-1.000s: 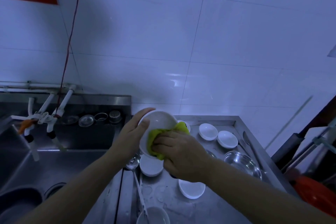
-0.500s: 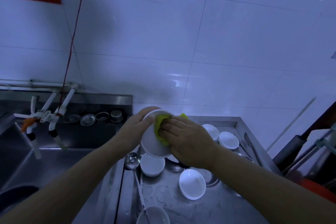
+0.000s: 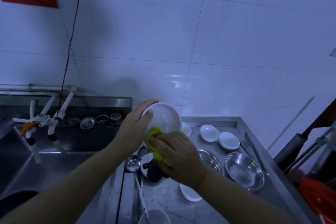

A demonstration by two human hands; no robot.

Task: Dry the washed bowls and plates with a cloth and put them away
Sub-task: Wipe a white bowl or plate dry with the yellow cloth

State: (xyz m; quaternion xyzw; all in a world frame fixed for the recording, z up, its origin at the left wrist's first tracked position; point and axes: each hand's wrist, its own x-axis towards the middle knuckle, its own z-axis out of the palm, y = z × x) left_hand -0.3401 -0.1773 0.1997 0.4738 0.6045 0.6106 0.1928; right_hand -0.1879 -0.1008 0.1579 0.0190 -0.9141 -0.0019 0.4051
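Observation:
My left hand [image 3: 135, 129] grips a white bowl [image 3: 166, 117] by its rim, thumb inside, and holds it tilted above the steel counter with its inside facing me. My right hand [image 3: 177, 154] holds a yellow-green cloth [image 3: 155, 139] bunched against the bowl's lower edge. Several small white bowls lie on the counter: two [image 3: 209, 132] [image 3: 228, 140] at the back right, one [image 3: 190, 192] under my right forearm, one [image 3: 146, 162] partly hidden below the cloth.
Two steel bowls [image 3: 244, 171] [image 3: 209, 160] sit on the steel counter [image 3: 227, 211] to the right. A ladle [image 3: 133, 164] lies along the counter's left edge. A sink [image 3: 27, 165] with taps [image 3: 52, 114] is on the left. Something orange [image 3: 318, 198] stands at the far right.
The bowl has turned so its inside faces me. My right hand with the cloth slid from the bowl's upper part down to its lower edge.

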